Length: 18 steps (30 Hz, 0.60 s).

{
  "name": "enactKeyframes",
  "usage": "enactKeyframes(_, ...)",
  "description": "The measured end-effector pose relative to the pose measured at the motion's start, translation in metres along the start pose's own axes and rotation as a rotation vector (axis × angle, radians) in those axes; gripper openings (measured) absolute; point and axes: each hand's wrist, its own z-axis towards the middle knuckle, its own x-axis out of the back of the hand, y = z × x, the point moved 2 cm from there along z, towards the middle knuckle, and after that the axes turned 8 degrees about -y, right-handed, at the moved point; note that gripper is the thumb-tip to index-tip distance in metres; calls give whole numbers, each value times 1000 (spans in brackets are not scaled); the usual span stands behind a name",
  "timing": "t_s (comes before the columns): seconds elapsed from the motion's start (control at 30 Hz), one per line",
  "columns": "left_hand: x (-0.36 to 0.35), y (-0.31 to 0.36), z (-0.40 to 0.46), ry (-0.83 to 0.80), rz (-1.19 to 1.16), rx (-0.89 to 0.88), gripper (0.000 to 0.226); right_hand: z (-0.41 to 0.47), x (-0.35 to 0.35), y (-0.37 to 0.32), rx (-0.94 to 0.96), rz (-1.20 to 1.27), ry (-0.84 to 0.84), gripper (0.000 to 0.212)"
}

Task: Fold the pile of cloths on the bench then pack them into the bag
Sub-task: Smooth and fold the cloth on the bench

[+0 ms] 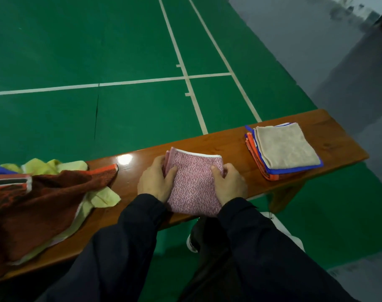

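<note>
Head view: we see both hands on the pink cloth (195,184), mid-bench. Left hand (156,180) pinches the cloth's left edge, thumb on top, fingers curled under the folded layers there. Right hand (228,184) grips the right edge the same way, thumb on top, fingers wrapped around the side. Cloth is folded to a rough square, white hem along the far edge, lying flat on the bench (229,142) with its near edge at the bench's front lip. Right of the pink cloth, apart from it: folded stack (283,149), beige on top, blue-edged and orange layers under it. Left of the pink cloth: unfolded pile (39,199), dark red cloth over yellow ones, not touching the pink cloth. Dark sleeves (124,236) cover both forearms. Beyond the bench: green court floor (76,51) with white lines. Bag: we cannot tell where it is.
</note>
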Motion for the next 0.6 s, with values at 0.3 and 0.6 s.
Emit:
enactKeyframes(0.3, -13, -22, -38, -46, 321, 42, 51, -28, 1, 12, -5, -250, -83, 51)
enactKeyframes(0.6, -3, 1, -57, -126, -703, 87, 33, -43, 23, -9, 80, 563, -209, 29)
